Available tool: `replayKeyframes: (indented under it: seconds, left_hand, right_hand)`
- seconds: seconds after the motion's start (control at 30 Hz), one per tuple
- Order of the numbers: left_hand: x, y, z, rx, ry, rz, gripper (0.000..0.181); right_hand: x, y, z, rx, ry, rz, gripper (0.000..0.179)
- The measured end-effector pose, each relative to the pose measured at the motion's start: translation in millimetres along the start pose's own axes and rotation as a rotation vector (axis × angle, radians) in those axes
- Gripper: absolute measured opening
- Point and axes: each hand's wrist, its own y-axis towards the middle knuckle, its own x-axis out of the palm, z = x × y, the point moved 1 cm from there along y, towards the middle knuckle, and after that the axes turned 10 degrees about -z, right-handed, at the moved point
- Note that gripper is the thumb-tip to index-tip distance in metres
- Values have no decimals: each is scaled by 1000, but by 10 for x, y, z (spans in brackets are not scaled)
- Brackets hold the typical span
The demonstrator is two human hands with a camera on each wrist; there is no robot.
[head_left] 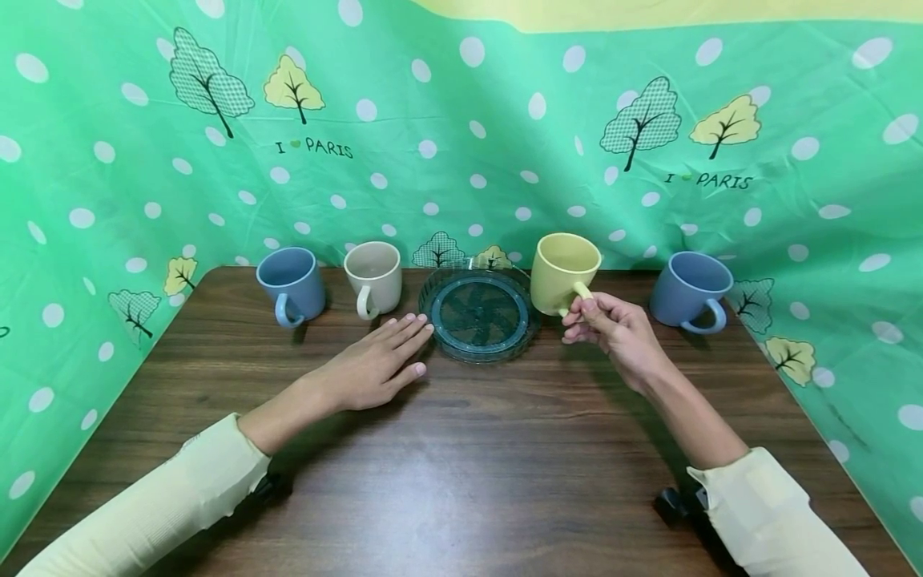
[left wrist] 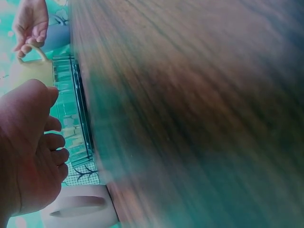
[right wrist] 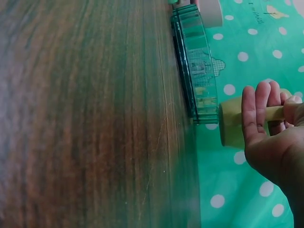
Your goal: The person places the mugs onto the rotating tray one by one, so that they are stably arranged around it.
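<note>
The left forearm point(head_left: 292, 413) slants in from the near left corner of the tabletop point(head_left: 461, 473), its left hand point(head_left: 378, 365) palm down, fingers straight toward the far edge, thumb spread. Opposite, the right forearm point(head_left: 695, 417) angles inward; the right hand point(head_left: 620, 332), thumb against fingers, pinches near the far edge.

The yellow mug point(head_left: 554, 276), white mug point(head_left: 382, 276) and blue mugs point(head_left: 303, 284) look smooth, with a gentle shine. The round dish point(head_left: 479, 314) is see-through and glossy. The surface point(head_left: 461, 481) looks like shiny brown wood. The backdrop point(head_left: 404, 132) is wrinkly cloth. The sleeves point(head_left: 144, 505) are cloth too.
</note>
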Motion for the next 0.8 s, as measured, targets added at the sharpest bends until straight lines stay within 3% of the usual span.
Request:
replayKeyframes:
  seconds: [0.8]
  left_hand:
    - [10, 15, -28, 6, -6, 23, 67]
  right_hand:
    - [214, 111, 38, 1, -57, -53, 26]
